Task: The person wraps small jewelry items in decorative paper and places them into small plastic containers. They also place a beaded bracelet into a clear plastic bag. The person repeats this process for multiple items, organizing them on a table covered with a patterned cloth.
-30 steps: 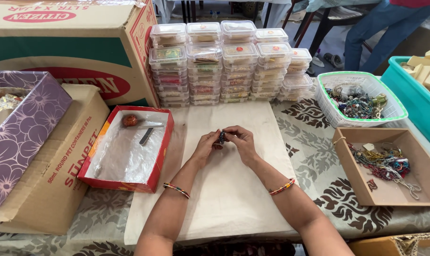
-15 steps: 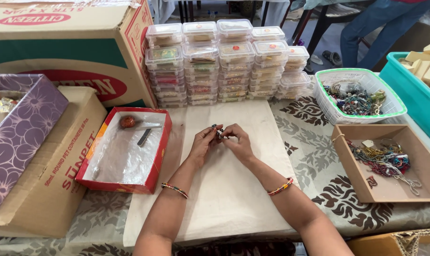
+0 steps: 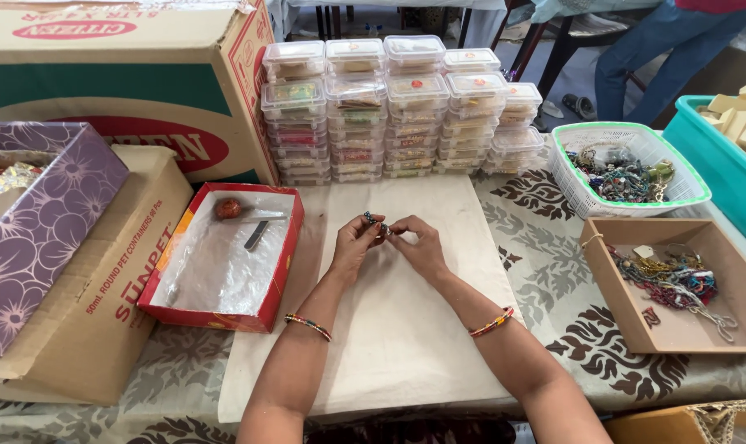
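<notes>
My left hand (image 3: 355, 244) and my right hand (image 3: 418, 244) meet above a pale cloth (image 3: 398, 329) spread on the table. Both pinch a small beaded piece of jewellery (image 3: 375, 222) with blue and dark beads between their fingertips. Each wrist carries a thin multicoloured bangle. The piece is mostly hidden by my fingers.
A red box (image 3: 225, 251) lined with plastic lies left of my hands, holding a round brown item and a small tool. Stacks of clear plastic containers (image 3: 389, 107) stand behind. A white basket of jewellery (image 3: 624, 168) and a brown tray (image 3: 677, 284) sit right. Cardboard boxes (image 3: 85, 271) crowd the left.
My hands stay together on the beaded piece and have shifted slightly away from me; the fingers have turned the piece a little.
</notes>
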